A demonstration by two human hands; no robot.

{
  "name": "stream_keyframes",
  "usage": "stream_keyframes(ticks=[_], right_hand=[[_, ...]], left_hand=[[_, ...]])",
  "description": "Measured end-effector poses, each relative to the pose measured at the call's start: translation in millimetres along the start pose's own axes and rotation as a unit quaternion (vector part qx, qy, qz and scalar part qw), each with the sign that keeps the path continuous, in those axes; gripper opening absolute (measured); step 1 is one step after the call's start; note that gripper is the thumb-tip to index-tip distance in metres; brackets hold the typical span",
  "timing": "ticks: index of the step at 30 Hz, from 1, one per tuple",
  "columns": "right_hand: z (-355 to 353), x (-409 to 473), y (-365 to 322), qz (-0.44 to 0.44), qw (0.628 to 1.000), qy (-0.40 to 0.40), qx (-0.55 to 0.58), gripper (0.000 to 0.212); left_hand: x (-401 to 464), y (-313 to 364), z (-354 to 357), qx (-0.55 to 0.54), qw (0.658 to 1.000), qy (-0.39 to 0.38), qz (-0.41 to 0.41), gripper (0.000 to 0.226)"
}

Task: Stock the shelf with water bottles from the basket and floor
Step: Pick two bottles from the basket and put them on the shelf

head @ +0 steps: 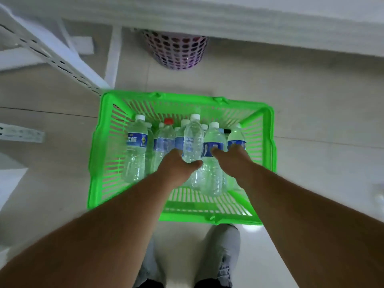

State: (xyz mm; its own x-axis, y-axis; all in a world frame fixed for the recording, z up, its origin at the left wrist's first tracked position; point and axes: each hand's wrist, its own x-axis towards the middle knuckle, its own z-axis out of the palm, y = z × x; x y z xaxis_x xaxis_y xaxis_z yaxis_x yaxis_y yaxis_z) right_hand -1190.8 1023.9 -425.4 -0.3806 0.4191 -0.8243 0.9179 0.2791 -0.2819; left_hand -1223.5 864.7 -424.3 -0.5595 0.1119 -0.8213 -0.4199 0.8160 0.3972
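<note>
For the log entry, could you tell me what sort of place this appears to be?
Probably a small shop or stockroom: white slotted metal shelving stands over a tiled floor, and a green shopping basket holds bottled water for stocking.

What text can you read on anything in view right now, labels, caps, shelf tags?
No text reads clearly enough to quote.
Blue label on the far-left bottle: white print, too blurred to read.
Blue labels on the other water bottles in the green basket: print blurred or covered by the hands.
Strip on the shelf edge: faint marks, too small to read.
Purple basket: no text visible.
</note>
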Motion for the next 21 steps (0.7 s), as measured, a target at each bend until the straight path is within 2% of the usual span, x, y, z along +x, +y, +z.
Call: stream_keyframes(ticks=[3,8,12,16,19,21], right_hand=[[10.6,29.2,1.2,-0.008,1.0,0.011,0.005,0.06],[19.4,49.1,1.6,-0.034,0.999,0.025,0.0,0.066],[17.3,45.8,7.9,-0.064,0.997,0.036,-0.013,0.05],[5.6,20.3,9.9,-0.106,0.994,0.039,-0.001,0.033],[-10.0,-12.8,3.2,-0.136,0.989,0.06,0.011,0.029],[-26.5,-43.1,-8.4,-0.153,0.985,0.079,0.015,0.031]], left_hand=[[23.4,-9.0,15.7,-0.004,1.0,-0.011,-0.012,0.092],[41.5,-10.8,26.5,0.021,0.999,0.014,-0.021,0.096],[40.8,-11.5,24.3,-0.04,0.998,-0.001,-0.042,0.082],[15.4,-18.6,12.6,-0.091,0.995,0.003,-0.041,0.082],[-20.4,-14.1,-8.2,-0.126,0.991,0.02,-0.025,0.054],[-51.6,-6.7,-28.8,-0.159,0.987,0.036,-0.01,0.043]])
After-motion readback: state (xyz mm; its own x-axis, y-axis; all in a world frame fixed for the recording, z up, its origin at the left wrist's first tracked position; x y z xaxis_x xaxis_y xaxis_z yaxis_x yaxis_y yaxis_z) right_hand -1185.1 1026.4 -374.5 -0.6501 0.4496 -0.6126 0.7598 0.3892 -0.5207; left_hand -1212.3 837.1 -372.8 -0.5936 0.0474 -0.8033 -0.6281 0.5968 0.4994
